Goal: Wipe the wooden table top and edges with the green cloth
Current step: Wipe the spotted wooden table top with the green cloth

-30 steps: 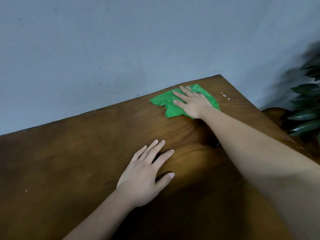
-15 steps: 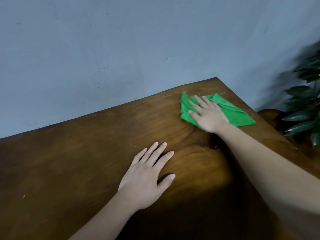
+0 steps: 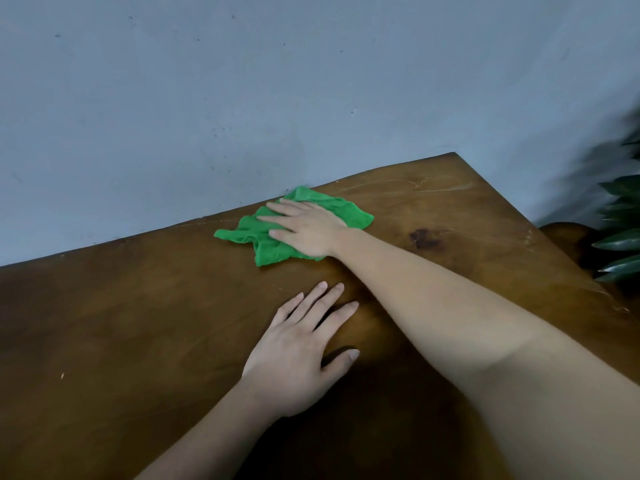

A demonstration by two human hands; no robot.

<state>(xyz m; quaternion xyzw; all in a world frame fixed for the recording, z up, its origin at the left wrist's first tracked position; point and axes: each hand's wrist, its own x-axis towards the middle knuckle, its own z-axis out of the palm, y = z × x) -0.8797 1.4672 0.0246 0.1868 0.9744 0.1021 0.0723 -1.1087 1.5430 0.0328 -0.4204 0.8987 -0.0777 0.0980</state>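
A grey-blue wall (image 3: 242, 98) is seen beyond the right hand (image 3: 308, 230), rising just behind the far edge of the wooden table (image 3: 104, 323), whose brown top spreads beneath and around that hand. The right forearm is stretched across the table from the near right. Nearer the person than the pressing hand, the left hand (image 3: 294, 362) is laid palm down on bare wood with its fingers straight and spread. Nothing is grasped by it, and it is kept apart from the cloth. The right hand is laid flat on the green cloth (image 3: 270, 251), fingers straight and slightly parted. Nothing is clenched or pinched, and the cloth is pressed onto the table top by palm and fingers. The cloth is found at the table's far edge, just beside the wall, crumpled, with folds showing past the fingertips and on both sides of the hand. Dark plant leaves (image 3: 620, 244) are seen off the table's right edge, well apart from the pressing hand. A dark stain (image 3: 424, 237) in the wood is seen near the right wrist, on the side away from the fingers. A tiny pale speck (image 3: 62, 375) is seen well to the left of the left hand.
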